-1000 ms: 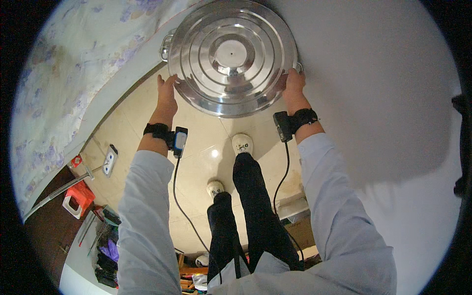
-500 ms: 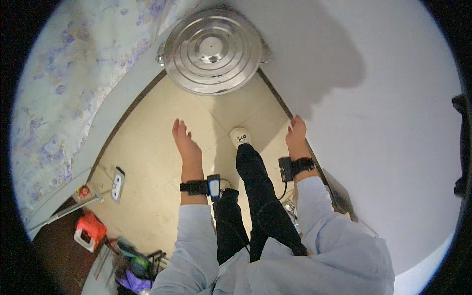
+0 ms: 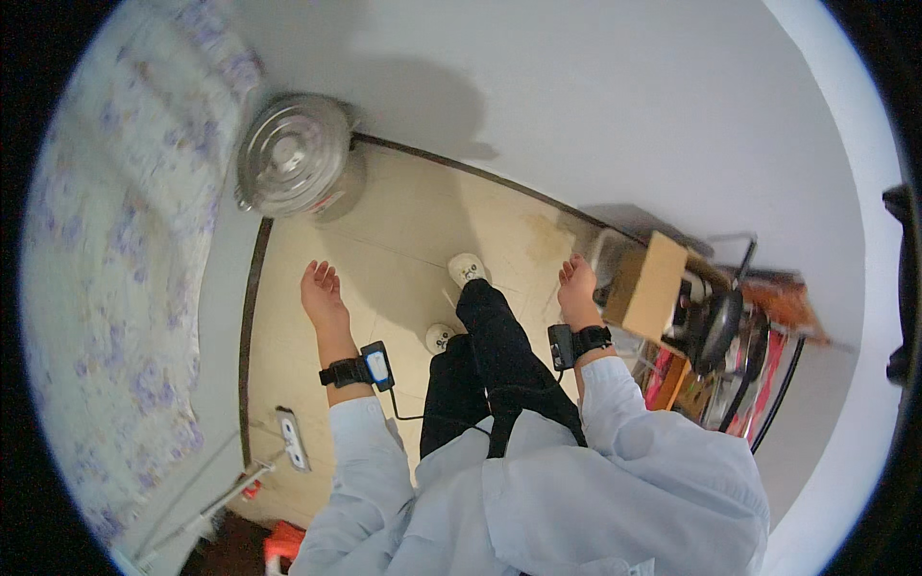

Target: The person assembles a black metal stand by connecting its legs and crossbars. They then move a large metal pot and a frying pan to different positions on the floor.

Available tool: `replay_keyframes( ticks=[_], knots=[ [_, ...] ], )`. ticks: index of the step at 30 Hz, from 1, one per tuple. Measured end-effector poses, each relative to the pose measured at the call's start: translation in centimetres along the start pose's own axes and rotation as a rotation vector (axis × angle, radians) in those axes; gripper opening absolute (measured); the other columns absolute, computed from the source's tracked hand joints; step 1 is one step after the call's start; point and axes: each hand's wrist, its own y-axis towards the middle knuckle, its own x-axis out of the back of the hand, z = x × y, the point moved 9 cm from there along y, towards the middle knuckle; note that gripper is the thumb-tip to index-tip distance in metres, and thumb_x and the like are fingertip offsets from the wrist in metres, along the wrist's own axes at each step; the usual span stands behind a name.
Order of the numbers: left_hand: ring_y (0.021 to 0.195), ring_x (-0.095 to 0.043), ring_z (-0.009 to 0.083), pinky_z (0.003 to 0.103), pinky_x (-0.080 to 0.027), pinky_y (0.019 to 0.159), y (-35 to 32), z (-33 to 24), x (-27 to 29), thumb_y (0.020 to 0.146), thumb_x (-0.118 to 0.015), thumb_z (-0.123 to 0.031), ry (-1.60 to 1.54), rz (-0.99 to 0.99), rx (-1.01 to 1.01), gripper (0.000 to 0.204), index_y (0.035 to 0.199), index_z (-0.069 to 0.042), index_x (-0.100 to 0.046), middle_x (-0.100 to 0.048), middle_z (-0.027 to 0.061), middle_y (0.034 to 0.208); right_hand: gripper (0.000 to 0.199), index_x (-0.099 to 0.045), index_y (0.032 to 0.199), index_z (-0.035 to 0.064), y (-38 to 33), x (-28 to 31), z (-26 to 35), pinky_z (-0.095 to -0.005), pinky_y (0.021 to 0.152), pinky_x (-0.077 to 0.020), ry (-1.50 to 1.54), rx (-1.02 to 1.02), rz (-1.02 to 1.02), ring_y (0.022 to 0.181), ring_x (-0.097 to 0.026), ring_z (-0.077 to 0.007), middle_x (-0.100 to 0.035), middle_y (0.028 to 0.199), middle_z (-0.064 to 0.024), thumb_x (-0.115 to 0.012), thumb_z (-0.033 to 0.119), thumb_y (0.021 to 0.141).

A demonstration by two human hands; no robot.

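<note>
My left hand (image 3: pixel 325 293) hangs in the air over the pale floor (image 3: pixel 394 245), holding nothing, its fingers loosely stretched and a little apart. My right hand (image 3: pixel 577 288) is raised in much the same way, with nothing in it, nearest to a cardboard box (image 3: pixel 657 288) and not visibly gripping it. Black straps with small devices circle both wrists: one device (image 3: pixel 376 366) on the left, another (image 3: pixel 562 348) on the right. Beyond my left hand, in the far left corner, stands a large metal pot with a ridged lid (image 3: pixel 288 158).
To the right, a rack of kitchen things by the wall holds the box and a dark frying pan (image 3: pixel 718 331). A flowered curtain (image 3: pixel 125 250) covers the left side. A white power strip (image 3: pixel 293 439), a metal pole (image 3: pixel 226 494) and a red object (image 3: pixel 282 545) are at lower left.
My view has turned to the right. The pot now appears farther left and smaller, and the rack with the box has come into view. Both hands stay raised and hold nothing.
</note>
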Motion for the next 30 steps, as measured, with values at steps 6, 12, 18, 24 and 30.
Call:
replay_keyframes(
  ticks=[6,12,18,24,30],
  knots=[
    [0.085,-0.053,0.0157,0.027,-0.043,0.077,-9.5,2.8,-9.2,0.089,-0.053,-0.021,0.182,0.286,0.187,0.027,0.109,-0.004,-0.053,-0.057,0.0053,0.096,0.018,-0.051,0.103,0.0024,-6.0,10.4,5.9,-0.0282,0.059,-0.0439,0.191,0.086,-0.054,0.068,-0.052,-0.0162,-0.05,0.079,-0.0054,-0.047,0.006,0.085],
    [0.083,-0.055,0.0141,0.026,-0.045,0.074,-21.9,4.8,-16.9,0.089,-0.051,-0.018,0.393,0.614,0.288,0.023,0.108,-0.005,-0.053,-0.059,0.0051,0.094,0.023,-0.049,0.109,0.0009,-13.3,19.8,11.8,-0.0296,0.064,-0.0461,0.354,0.157,-0.138,0.074,-0.052,-0.0176,-0.05,0.09,-0.0068,-0.05,0.009,0.087],
    [0.082,-0.056,0.0134,0.026,-0.045,0.075,-38.6,11.3,-29.3,0.089,-0.051,-0.018,0.803,0.943,0.307,0.019,0.105,-0.007,-0.054,-0.06,0.0042,0.092,0.028,-0.049,0.113,-0.0008,-12.4,29.5,16.2,-0.0317,0.066,-0.0451,0.54,0.09,-0.341,0.074,-0.052,-0.0182,-0.052,0.091,-0.007,-0.05,0.012,0.089],
    [0.078,-0.053,0.0109,0.026,-0.042,0.071,-51.1,26.1,-37.1,0.088,-0.052,-0.02,1.117,1.153,0.344,0.017,0.1,-0.008,-0.056,-0.056,0.0,0.085,0.022,-0.052,0.1,0.003,-5.8,42.5,17.9,-0.0306,0.07,-0.0397,0.562,0.039,-0.595,0.077,-0.047,-0.0161,-0.051,0.089,-0.0032,-0.052,0.019,0.086],
    [0.078,-0.05,0.0116,0.027,-0.039,0.07,-52.5,39.9,-40.2,0.089,-0.05,-0.023,1.394,1.08,0.18,0.025,0.109,-0.009,-0.054,-0.055,0.0009,0.09,0.03,-0.054,0.106,-0.002,0.3,54.5,22.4,-0.036,0.092,-0.0314,0.514,0.145,-0.703,0.104,-0.045,-0.0212,-0.051,0.11,-0.0081,-0.048,0.018,0.085]
  ],
)
